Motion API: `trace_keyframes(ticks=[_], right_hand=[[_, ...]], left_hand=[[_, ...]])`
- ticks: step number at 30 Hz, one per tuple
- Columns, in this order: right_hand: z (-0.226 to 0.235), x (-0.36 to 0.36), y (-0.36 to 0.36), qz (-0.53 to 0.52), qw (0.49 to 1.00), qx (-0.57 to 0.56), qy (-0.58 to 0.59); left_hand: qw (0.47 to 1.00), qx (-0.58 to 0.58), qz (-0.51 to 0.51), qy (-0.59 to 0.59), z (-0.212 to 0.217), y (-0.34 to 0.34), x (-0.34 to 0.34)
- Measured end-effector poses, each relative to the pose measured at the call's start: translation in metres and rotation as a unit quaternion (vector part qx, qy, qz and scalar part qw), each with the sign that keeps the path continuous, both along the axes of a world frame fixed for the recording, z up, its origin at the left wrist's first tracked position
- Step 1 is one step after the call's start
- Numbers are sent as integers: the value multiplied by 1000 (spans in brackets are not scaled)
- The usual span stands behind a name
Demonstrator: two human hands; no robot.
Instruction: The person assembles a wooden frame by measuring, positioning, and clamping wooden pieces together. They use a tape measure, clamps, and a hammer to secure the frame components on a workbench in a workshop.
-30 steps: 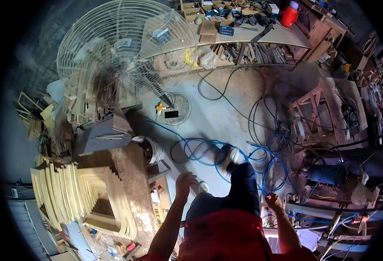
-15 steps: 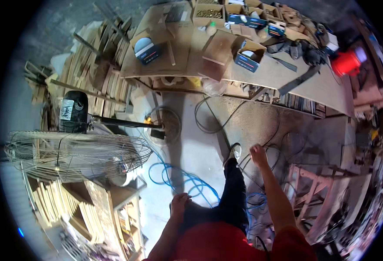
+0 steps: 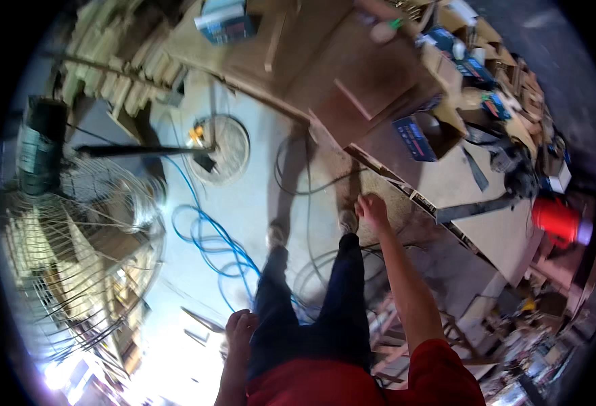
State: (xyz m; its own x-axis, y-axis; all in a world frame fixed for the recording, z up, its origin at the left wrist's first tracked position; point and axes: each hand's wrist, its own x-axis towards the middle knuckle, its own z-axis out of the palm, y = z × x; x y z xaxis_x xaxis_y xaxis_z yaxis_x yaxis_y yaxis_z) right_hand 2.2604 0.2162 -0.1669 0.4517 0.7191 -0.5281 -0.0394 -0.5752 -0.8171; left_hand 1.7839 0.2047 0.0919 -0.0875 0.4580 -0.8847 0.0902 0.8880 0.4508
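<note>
My right hand [image 3: 372, 210] is stretched forward at the end of a bare forearm, fingers loosely apart and holding nothing, just short of the edge of a long wooden workbench [image 3: 473, 223]. My left hand [image 3: 240, 325] hangs low beside my dark trousers [image 3: 311, 311], fingers curled in, with nothing seen in it. Both my feet stand on the concrete floor [image 3: 244, 203] among cables.
A blue hose [image 3: 206, 233] coils on the floor by a large pedestal fan [image 3: 75, 223] and its round base [image 3: 227, 145]. The bench carries cardboard boxes [image 3: 419, 135], a red container [image 3: 556, 220] and tools. Stacked timber [image 3: 125, 61] lies at the upper left.
The view has swung right toward the bench. My right hand has risen and reached forward to the bench edge. The fan has slid to the left rim.
</note>
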Motion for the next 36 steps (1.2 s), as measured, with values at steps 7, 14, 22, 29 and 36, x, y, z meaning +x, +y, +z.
trace_keyframes(ticks=[7, 14, 22, 29, 36], right_hand=[[-225, 180, 111, -161, 986, -3, -48], [-323, 280, 240, -250, 956, 85, 128], [-284, 297, 246, -259, 964, 5, 59], [-280, 394, 165, 12, 768, -321, -554], [-240, 356, 193, 215, 644, -468, -566]], left_hand=[[975, -180, 129, 24, -87, -122, 111], [948, -293, 126, -14, -165, -181, 195], [923, -303, 238, 18, -191, -213, 207], [926, -272, 261, -18, -191, -187, 188], [921, -318, 224, -3, -198, -169, 181]])
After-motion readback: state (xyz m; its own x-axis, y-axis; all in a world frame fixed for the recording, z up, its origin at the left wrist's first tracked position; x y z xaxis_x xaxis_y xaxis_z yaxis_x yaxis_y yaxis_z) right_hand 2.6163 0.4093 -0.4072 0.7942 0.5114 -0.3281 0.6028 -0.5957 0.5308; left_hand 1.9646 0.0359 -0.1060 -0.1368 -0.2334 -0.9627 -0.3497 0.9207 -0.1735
